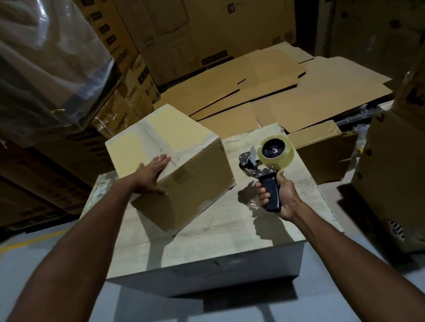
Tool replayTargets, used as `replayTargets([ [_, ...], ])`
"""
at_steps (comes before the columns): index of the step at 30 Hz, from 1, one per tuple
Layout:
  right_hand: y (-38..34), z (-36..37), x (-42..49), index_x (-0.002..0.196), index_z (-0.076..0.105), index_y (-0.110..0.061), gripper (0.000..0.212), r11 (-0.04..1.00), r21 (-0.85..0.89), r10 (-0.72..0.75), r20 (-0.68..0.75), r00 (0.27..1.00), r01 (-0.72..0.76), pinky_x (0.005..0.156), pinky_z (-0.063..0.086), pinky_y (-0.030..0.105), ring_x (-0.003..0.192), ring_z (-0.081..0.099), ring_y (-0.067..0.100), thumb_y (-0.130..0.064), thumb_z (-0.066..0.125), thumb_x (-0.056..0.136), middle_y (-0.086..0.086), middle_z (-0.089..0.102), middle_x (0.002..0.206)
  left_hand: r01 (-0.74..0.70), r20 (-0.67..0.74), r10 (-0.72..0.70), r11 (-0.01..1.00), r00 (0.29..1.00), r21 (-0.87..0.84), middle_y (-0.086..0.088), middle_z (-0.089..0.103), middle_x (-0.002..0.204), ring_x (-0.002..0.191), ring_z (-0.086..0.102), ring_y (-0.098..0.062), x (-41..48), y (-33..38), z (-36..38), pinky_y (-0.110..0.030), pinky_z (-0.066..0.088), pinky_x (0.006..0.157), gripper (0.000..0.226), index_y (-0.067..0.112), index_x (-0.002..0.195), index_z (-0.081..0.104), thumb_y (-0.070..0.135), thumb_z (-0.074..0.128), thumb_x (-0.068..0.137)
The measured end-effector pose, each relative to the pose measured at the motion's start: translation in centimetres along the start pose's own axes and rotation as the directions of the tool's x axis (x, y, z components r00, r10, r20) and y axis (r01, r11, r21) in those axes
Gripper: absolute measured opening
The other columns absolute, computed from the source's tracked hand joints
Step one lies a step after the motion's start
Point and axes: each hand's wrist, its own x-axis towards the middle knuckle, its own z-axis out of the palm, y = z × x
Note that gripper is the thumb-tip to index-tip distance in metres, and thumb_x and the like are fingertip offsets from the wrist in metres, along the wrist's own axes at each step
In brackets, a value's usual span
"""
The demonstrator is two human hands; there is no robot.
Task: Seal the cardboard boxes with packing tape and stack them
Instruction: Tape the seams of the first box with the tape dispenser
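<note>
A closed brown cardboard box (182,159) stands turned at an angle on the pale work table (228,233), with clear tape along its top seam. My left hand (150,175) lies flat on the box's near left edge, fingers straight and thumb down the side. My right hand (277,194) grips the black handle of a tape dispenser (266,162) just right of the box, held above the table. The dispenser carries a clear tape roll (274,149), and its metal blade end points toward the box without touching it.
Flattened cardboard sheets (281,95) lie piled behind the table. An open brown box (327,152) sits at the table's back right. Tall printed cartons (127,90) and a plastic-wrapped stack (41,58) crowd the left; more cartons (399,167) stand on the right. Grey floor (22,274) lies in front.
</note>
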Motion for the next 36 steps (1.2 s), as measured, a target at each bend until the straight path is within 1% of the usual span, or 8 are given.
replayTargets([
  [3, -0.1, -1.3, 0.6, 0.097, 0.059, -0.001, 0.085, 0.995, 0.095, -0.011, -0.031, 0.999, 0.014, 0.042, 0.035, 0.022, 0.048, 0.041, 0.01, -0.076, 0.017, 0.1, 0.003, 0.05, 0.066, 0.039, 0.012, -0.039, 0.999, 0.999, 0.01, 0.004, -0.014, 0.17, 0.157, -0.01, -0.022, -1.6, -3.9, 0.4, -0.061, 0.002, 0.123, 0.128, 0.034, 0.162, -0.007, 0.04, 0.088, 0.076],
  [9, 0.7, -3.5, 2.9, 0.096, 0.057, 0.001, 0.085, 0.98, 0.2, 0.01, -0.108, 0.994, 0.012, 0.041, 0.035, 0.02, 0.044, 0.042, 0.011, -0.073, 0.017, 0.102, 0.005, 0.053, 0.064, 0.106, -0.076, -0.104, 0.994, 0.992, 0.023, 0.0, -0.007, 0.171, 0.158, -0.004, -0.024, -2.9, -7.4, 1.8, -0.057, 0.01, 0.123, 0.125, 0.025, 0.163, -0.004, 0.024, 0.088, 0.079],
  [13, 1.2, -4.9, 4.6, 0.096, 0.057, 0.001, 0.088, 0.982, 0.19, 0.02, -0.116, 0.993, 0.002, 0.04, 0.035, 0.022, 0.046, 0.041, 0.01, -0.077, 0.016, 0.099, 0.004, 0.051, 0.067, 0.131, -0.142, -0.125, 0.991, 0.982, 0.032, -0.004, -0.003, 0.171, 0.158, -0.002, -0.026, -2.9, -7.4, 2.5, -0.054, 0.013, 0.125, 0.122, 0.023, 0.164, 0.001, 0.017, 0.088, 0.078],
  [21, 2.6, -6.7, 5.6, 0.099, 0.059, 0.006, 0.089, 0.984, 0.176, 0.009, -0.173, 0.985, 0.022, 0.038, 0.037, 0.021, 0.045, 0.043, 0.012, -0.072, 0.014, 0.103, 0.008, 0.052, 0.068, 0.168, -0.222, -0.165, 0.986, 0.961, -0.003, -0.006, -0.003, 0.171, 0.158, -0.001, -0.029, -3.1, -6.4, 3.4, -0.057, 0.009, 0.125, 0.117, 0.024, 0.164, 0.006, 0.009, 0.084, 0.08],
  [26, 3.0, -6.9, 5.3, 0.099, 0.063, 0.005, 0.087, 0.995, 0.071, -0.047, -0.257, 0.965, 0.068, 0.041, 0.045, 0.024, 0.046, 0.052, 0.017, -0.066, 0.014, 0.106, 0.011, 0.059, 0.071, 0.207, -0.274, -0.201, 0.978, 0.94, -0.008, -0.007, 0.0, 0.171, 0.158, 0.001, -0.029, -3.5, -5.6, 4.2, -0.055, 0.011, 0.126, 0.11, 0.023, 0.164, 0.009, 0.006, 0.081, 0.083],
  [32, 3.2, -7.2, 5.9, 0.084, 0.057, -0.003, 0.091, 1.0, -0.023, -0.023, -0.337, 0.941, 0.017, 0.05, 0.045, 0.032, 0.054, 0.049, 0.025, -0.083, 0.014, 0.094, 0.013, 0.051, 0.065, 0.263, -0.327, -0.25, 0.965, 0.911, -0.005, -0.008, 0.002, 0.171, 0.158, 0.003, -0.029, -3.9, -4.3, 4.8, -0.053, 0.011, 0.126, 0.1, 0.02, 0.164, 0.011, -0.001, 0.071, 0.088],
  [35, 3.5, -7.3, 5.5, 0.09, 0.058, -0.001, 0.087, 0.995, -0.098, -0.051, -0.417, 0.907, 0.011, 0.052, 0.047, 0.03, 0.057, 0.047, 0.024, -0.078, 0.017, 0.099, 0.012, 0.051, 0.066, 0.28, -0.33, -0.271, 0.96, 0.904, -0.02, -0.008, 0.005, 0.171, 0.158, 0.005, -0.029, -4.5, -4.0, 5.1, -0.051, 0.011, 0.127, 0.097, 0.019, 0.164, 0.012, -0.004, 0.068, 0.088],
  [36, 3.5, -7.4, 5.5, 0.096, 0.062, 0.003, 0.089, 0.982, -0.19, -0.09, -0.465, 0.881, 0.0, 0.058, 0.051, 0.033, 0.061, 0.053, 0.026, -0.076, 0.02, 0.1, 0.016, 0.058, 0.072, 0.285, -0.333, -0.278, 0.958, 0.901, -0.028, -0.008, 0.006, 0.171, 0.158, 0.006, -0.029, -4.8, -3.9, 5.2, -0.051, 0.011, 0.127, 0.097, 0.019, 0.164, 0.013, -0.001, 0.07, 0.087],
])
